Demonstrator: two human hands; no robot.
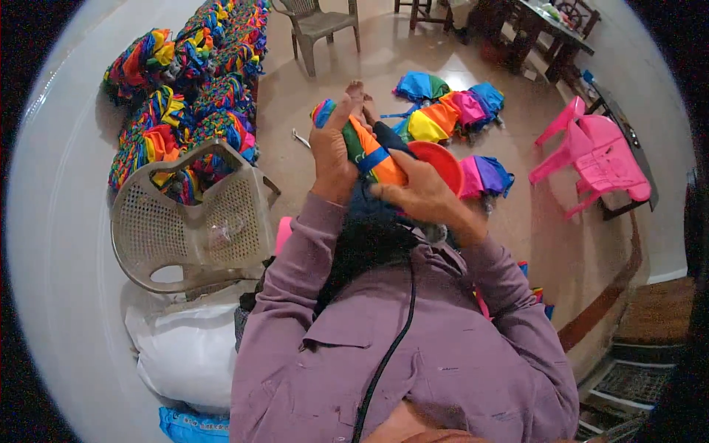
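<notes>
- Head view showed the rolled multicoloured bundle (360,140) above the person's lap, aslant between both hands and crossed by a blue band (374,160).
- Both hands were grasping it: the left hand (332,159) closed around its upper part, and the right hand (422,188) pinched the lower end, thumb on top. Some fingers were hidden behind the cloth, so how firmly they pressed could not be told.
- Slackening likely posed the main risk: if either hand eased while the band was not secure, the slippery-looking cloth could fan out and lose its roll. Whether the band was fastened could not be told.
- Uneven twisting by the two hands could leave the roll lopsided or push the band off toward one end.
- A dropped roll could land by the bare feet (356,92) or against the red round object (443,166) just beside the right hand, which also left that elbow little room.
- Colourful bundles (432,122) lay on the floor ahead, where an outstretched foot might disturb them.
- At the left, a beige plastic chair (196,221) stood between the person and a large heap of bundles (188,96), hampering reach; a white sack (185,347) sat nearer the body.
- Well off to the right stood a pink chair (598,151).
- Down the shirt hung a black cord (388,343), which could snag a sleeve.
</notes>
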